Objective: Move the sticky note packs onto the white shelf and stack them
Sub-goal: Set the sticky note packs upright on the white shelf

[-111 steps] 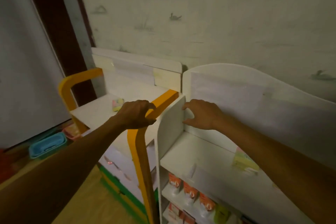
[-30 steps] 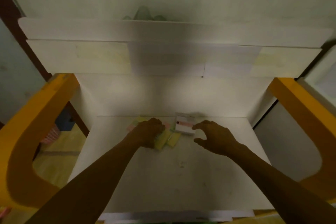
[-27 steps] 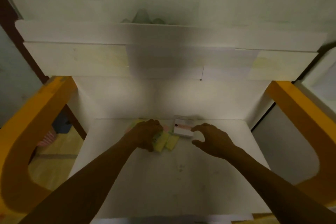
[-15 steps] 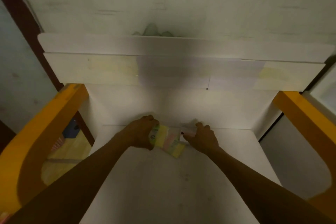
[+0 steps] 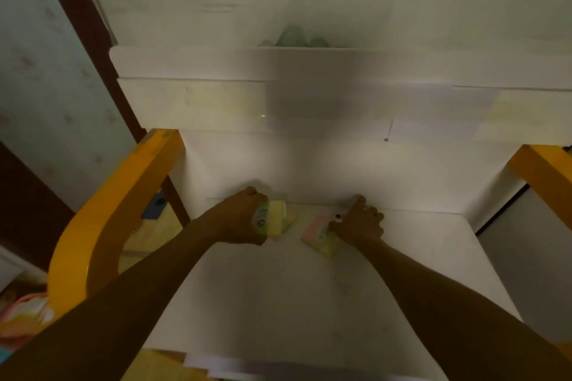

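Note:
Both my hands are at the back of a white shelf [image 5: 278,288] with orange side rails. My left hand [image 5: 240,218] grips a yellow sticky note pack [image 5: 277,219], its fingers curled round the pack's left end. A pink and yellow-green sticky note pack [image 5: 318,235] lies to the right of it, and my right hand [image 5: 359,223] holds that pack at its right edge, partly covering it. A small white item with a red dot [image 5: 337,218] peeks out by my right hand's fingers. The two packs lie apart, side by side.
The shelf's white back panel [image 5: 309,102] rises just behind the packs. Orange rails stand at the left [image 5: 102,226] and right [image 5: 544,176]. A second white unit [image 5: 526,257] adjoins on the right. Colourful items [image 5: 21,315] lie low on the floor at the left.
The packs, bunched together between my hands half a second ago, are now separated: my left hand has drawn the yellow pack leftward, and my right hand holds the pink one on the right.

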The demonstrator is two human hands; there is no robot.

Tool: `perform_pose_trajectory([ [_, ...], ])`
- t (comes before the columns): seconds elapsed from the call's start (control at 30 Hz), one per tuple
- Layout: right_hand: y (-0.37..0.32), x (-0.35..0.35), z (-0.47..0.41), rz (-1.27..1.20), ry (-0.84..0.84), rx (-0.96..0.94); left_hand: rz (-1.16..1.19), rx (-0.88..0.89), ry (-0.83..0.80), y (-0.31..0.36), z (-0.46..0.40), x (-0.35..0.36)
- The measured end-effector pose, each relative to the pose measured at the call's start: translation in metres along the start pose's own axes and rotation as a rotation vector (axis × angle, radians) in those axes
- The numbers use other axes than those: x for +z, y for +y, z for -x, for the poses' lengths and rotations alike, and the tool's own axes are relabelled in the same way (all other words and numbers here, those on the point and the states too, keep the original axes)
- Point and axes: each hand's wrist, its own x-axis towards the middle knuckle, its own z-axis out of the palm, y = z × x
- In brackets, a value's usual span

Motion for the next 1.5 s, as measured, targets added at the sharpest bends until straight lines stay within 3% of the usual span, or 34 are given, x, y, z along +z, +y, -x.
perform_pose_trajectory([
  [0.23,0.009,-0.013,0.007,0.166,-0.054,-0.030,-0.016,0.020,0.012,0.000,-0.004,-0.001],
  [0.53,0.022,-0.082,0.036,0.220,-0.021,-0.238,0.013,0.133,0.038,0.037,-0.025,-0.011],
  [0.97,0.085,-0.189,0.075,0.207,0.177,-0.169,0.043,0.407,0.052,0.130,-0.075,-0.032],
  [1.3,0.147,-0.269,0.118,0.093,0.364,-0.242,-0.044,0.574,0.145,0.232,-0.076,-0.064],
  [1.5,0.214,-0.320,0.148,0.113,0.407,-0.209,-0.109,0.587,0.191,0.305,-0.063,-0.070],
])
